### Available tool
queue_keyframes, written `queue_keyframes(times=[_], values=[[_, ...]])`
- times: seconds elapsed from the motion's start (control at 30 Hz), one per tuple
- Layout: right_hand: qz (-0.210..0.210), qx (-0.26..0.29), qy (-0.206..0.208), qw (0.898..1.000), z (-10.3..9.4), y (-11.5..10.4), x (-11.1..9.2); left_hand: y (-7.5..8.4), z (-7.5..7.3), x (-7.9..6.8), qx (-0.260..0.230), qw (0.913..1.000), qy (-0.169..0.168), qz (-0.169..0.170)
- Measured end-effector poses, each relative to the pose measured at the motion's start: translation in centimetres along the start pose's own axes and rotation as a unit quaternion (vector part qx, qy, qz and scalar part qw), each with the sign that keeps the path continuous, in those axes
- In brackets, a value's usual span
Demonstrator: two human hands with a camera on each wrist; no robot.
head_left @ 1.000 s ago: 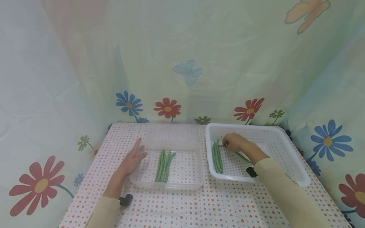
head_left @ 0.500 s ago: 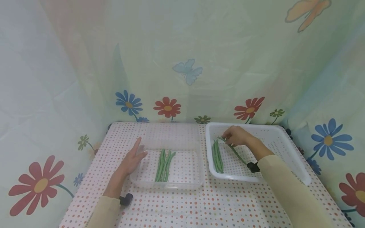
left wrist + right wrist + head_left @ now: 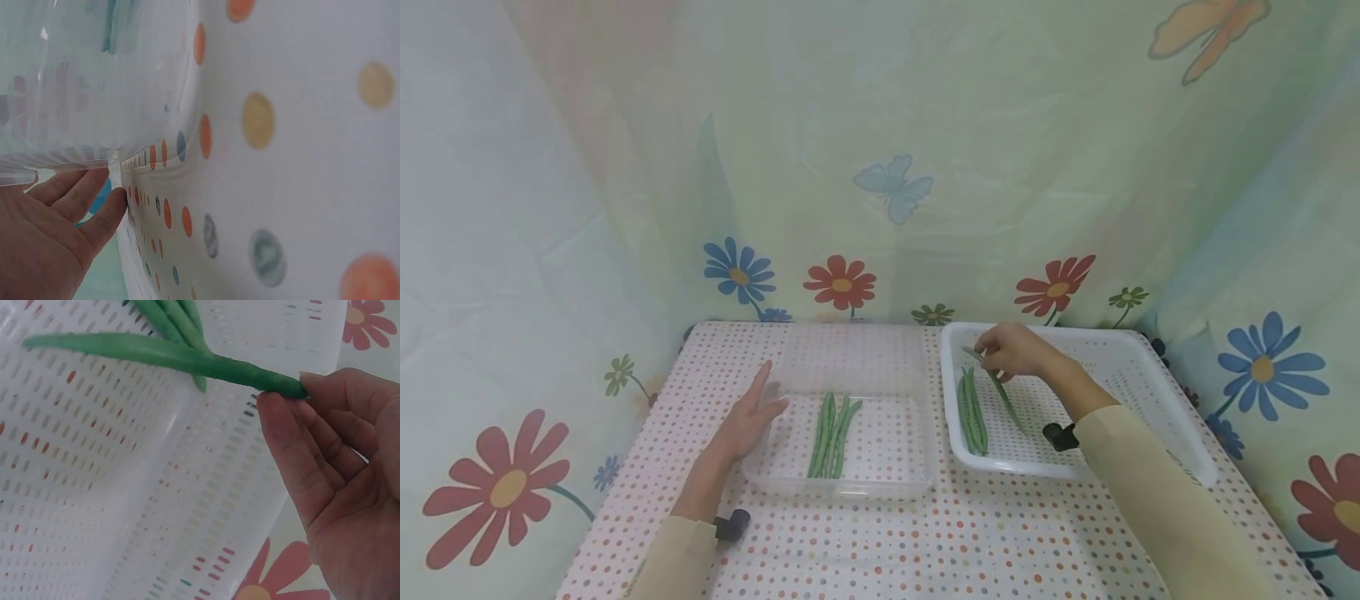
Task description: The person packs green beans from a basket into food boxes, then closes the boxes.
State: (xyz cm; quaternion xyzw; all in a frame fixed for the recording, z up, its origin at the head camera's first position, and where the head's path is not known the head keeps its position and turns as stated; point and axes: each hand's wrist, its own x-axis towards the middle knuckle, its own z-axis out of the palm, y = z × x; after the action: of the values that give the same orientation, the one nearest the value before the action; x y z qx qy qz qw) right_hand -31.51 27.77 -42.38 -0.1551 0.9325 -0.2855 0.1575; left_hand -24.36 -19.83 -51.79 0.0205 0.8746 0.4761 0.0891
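My right hand (image 3: 1013, 350) pinches one end of a green bean (image 3: 144, 353) between thumb and fingertips, over the white perforated basket (image 3: 1206, 479). In the head view the held bean slants down toward the basket's front. Several more green beans (image 3: 973, 412) lie side by side along the basket's left wall. With fingers extended, my left hand (image 3: 752, 421) is at the left side of a clear plastic container (image 3: 883, 450); its fingertips are right at the rim in the left wrist view. Inside that container, several green beans (image 3: 829, 437) lie lengthwise, left of its middle.
A translucent lid (image 3: 853, 358) lies folded back behind the container. The dotted tablecloth (image 3: 880, 550) covers the table, and a flowered curtain (image 3: 970, 208) hangs close behind its back edge. Small black wrist cameras (image 3: 1062, 437) sit on both wrists.
My right hand has moved slightly up and back, drawing one green bean up in the basket. The bean's lower end has swung left. My left hand stays put.
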Motion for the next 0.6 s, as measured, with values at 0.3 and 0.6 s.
queue_keyframes(times=[0.3, 0.6], values=[[-0.002, 0.024, 0.014, 1.0, -0.4, -1.4, 0.5, -0.2, 0.0, 0.1, 0.001, 1.0, 0.001, -0.006], [-0.02, 0.049, 0.03, 0.998, -0.6, -2.8, 0.5, -0.3, 0.1, 0.2, -0.013, 0.9999, -0.004, -0.004]])
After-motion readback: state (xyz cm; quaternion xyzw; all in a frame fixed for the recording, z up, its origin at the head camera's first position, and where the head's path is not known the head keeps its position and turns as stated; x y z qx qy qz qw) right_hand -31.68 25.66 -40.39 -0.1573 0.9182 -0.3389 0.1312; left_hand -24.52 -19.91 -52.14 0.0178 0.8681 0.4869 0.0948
